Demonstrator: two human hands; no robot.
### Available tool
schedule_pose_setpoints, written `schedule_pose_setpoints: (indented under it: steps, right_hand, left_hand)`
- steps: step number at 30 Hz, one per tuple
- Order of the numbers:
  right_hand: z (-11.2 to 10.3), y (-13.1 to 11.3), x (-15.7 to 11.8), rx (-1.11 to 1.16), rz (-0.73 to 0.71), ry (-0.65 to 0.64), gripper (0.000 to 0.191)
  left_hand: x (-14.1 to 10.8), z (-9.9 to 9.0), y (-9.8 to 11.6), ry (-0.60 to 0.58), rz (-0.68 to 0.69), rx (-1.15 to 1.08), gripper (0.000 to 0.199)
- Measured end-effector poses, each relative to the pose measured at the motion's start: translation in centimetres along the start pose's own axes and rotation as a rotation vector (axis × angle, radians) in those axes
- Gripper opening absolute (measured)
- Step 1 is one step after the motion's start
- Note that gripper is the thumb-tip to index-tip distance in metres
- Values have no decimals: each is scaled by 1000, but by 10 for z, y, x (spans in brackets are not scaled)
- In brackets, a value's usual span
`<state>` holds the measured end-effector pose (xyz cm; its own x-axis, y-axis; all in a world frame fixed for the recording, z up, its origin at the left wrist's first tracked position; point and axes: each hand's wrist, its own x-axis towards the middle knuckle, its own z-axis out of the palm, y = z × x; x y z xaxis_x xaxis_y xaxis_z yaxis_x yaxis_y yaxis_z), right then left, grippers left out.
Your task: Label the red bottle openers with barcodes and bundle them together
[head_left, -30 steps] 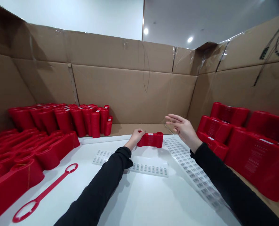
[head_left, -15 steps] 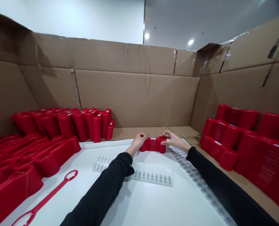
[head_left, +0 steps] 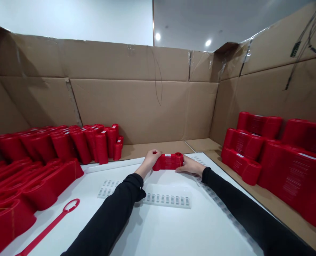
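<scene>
A short stack of red plastic pieces (head_left: 168, 162) with a small white label on top stands on the white board (head_left: 171, 231). My left hand (head_left: 150, 160) grips its left end, thumb and fingers closed around it. At the right end, my right hand (head_left: 187, 165) is wrapped round the stack. A thin band shows near that right end. Below the hands, a sheet of small printed labels (head_left: 167, 200) lies on the board, partly hidden by my left sleeve.
Many red stacks (head_left: 40, 188) fill the left side. More labelled red stacks (head_left: 243, 161) stand at the right. One flat red piece (head_left: 47, 229) lies front left. Cardboard walls (head_left: 131, 110) surround the board. Another label strip (head_left: 219, 201) runs beside my right arm.
My right hand has moved from pinching at the top of the stack's right end to holding that end's side. The view has turned slightly right.
</scene>
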<state>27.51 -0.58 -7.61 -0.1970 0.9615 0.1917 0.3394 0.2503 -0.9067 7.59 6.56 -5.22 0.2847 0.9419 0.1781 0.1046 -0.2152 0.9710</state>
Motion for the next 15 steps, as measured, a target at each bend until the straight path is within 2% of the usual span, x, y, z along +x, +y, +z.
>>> schedule_pose_setpoints:
  steps: [7, 15]
  right_hand:
    - [-2, 0, 1, -69, -3, -56, 49]
    - [1, -8, -4, -6, -3, -126, 56]
  left_hand:
    - [2, -3, -1, -23, -9, -2, 25]
    - [4, -3, -6, -47, -3, -14, 27]
